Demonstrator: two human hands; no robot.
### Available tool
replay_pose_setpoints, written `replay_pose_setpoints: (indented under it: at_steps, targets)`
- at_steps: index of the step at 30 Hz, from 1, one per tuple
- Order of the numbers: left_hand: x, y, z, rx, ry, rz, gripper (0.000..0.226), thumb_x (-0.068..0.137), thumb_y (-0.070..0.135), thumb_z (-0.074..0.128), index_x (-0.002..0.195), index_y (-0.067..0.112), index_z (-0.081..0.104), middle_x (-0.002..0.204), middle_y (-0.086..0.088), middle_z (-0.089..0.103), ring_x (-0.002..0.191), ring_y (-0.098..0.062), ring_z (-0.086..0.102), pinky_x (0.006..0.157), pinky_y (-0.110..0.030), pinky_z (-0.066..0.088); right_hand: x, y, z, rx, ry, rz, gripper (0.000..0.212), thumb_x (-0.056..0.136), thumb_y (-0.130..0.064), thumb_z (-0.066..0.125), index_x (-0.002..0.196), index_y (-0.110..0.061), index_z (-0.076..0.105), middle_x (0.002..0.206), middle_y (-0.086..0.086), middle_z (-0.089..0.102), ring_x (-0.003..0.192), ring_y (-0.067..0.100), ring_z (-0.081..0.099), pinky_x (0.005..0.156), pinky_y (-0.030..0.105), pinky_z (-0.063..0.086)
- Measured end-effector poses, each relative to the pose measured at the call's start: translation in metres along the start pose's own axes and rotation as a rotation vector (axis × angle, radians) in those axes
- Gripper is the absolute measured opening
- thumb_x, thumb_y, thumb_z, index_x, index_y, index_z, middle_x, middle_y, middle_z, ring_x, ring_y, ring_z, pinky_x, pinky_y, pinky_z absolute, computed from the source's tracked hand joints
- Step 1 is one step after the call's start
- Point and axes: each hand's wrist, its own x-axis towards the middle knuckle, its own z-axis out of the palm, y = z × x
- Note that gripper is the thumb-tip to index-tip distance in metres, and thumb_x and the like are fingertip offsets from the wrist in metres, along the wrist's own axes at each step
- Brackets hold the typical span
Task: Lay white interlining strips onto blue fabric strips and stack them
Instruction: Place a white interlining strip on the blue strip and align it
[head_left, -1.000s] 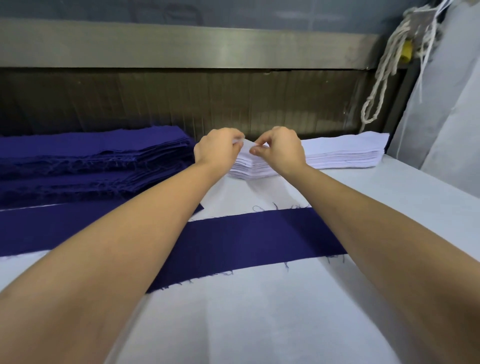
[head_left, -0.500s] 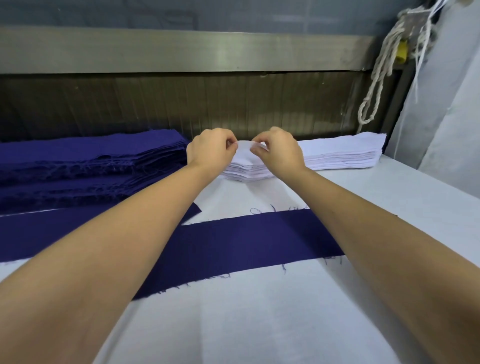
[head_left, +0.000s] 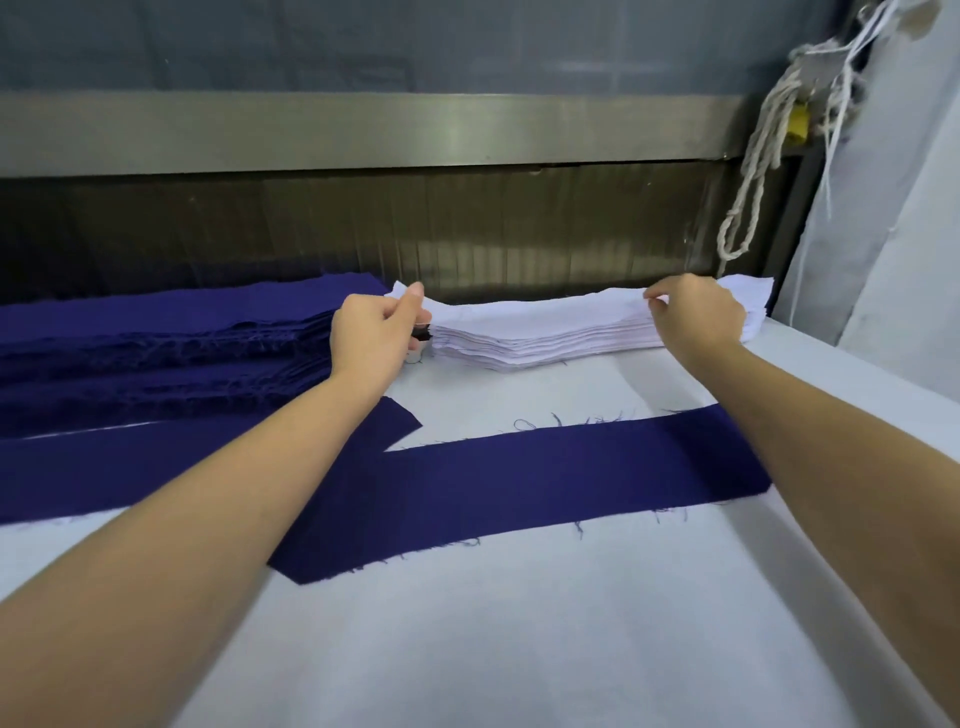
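Both hands, left hand (head_left: 375, 332) and right hand (head_left: 693, 316), outstretched, pinch top interlining strip (head_left: 535, 310) ends.

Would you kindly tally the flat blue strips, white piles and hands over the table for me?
Flat blue strips: 2
White pile: 1
Hands, left and right, pinching the top white strip: 2
Total: 5

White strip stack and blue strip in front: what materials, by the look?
White strip stack: thin matte sheets, clean-cut edges; top sheet droops between left hand and right hand; likely nonwoven interlining. Blue strip: matte woven cloth, maybe cotton; threads fray off its cut edges.
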Motion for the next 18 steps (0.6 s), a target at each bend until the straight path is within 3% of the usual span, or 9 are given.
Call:
replay_pose_setpoints:
  at_steps: [7,11,14,16,18]
  targets:
    - [-0.009,0.000,-0.017,-0.216,0.016,-0.148,0.012,0.082,0.006,0.070,0.071,0.010,0.068,0.069,-0.004,0.065,0.054,-0.008,0.062,0.065,-0.025,0.059,-0.017,0.004,-0.008,0.341,0.021,0.145,0.026,0.089,-0.021,0.051,0.105,-0.021,0.071,0.081,0.004,0.064,0.079,0.026,0.057,0.069,0.028,0.040]
    - [-0.013,0.003,-0.022,-0.273,0.013,-0.210,0.015,0.081,-0.003,0.068,0.080,0.011,0.066,0.072,-0.001,0.057,0.049,-0.003,0.061,0.068,-0.023,0.058,-0.023,-0.001,-0.011,0.450,0.000,0.207,0.025,0.088,-0.015,0.051,0.103,-0.020,0.071,0.071,0.002,0.060,0.065,0.023,0.054,0.066,0.028,0.041]
    - [-0.016,0.005,-0.025,-0.294,-0.028,-0.239,0.022,0.082,-0.007,0.064,0.084,0.015,0.065,0.079,0.000,0.053,0.059,-0.011,0.061,0.069,-0.022,0.057,-0.023,-0.009,-0.014,0.625,0.027,0.274,0.024,0.087,-0.012,0.050,0.100,-0.016,0.070,0.063,0.001,0.059,0.052,0.018,0.058,0.066,0.031,0.051]
    - [-0.017,0.004,-0.027,-0.301,-0.069,-0.242,0.025,0.083,-0.010,0.061,0.089,0.014,0.066,0.094,-0.002,0.054,0.067,-0.014,0.061,0.067,-0.020,0.057,-0.023,-0.013,-0.017,0.762,0.024,0.307,0.022,0.088,-0.009,0.049,0.099,-0.013,0.068,0.064,0.002,0.061,0.039,0.009,0.056,0.055,0.029,0.049]
    - [-0.019,0.003,-0.029,-0.282,-0.097,-0.238,0.029,0.083,-0.011,0.059,0.097,0.013,0.067,0.114,-0.005,0.054,0.071,-0.016,0.061,0.068,-0.020,0.057,-0.023,-0.016,-0.019,0.862,-0.010,0.315,0.018,0.090,-0.007,0.048,0.096,-0.014,0.064,0.083,0.005,0.065,0.038,0.007,0.059,0.045,0.024,0.040]
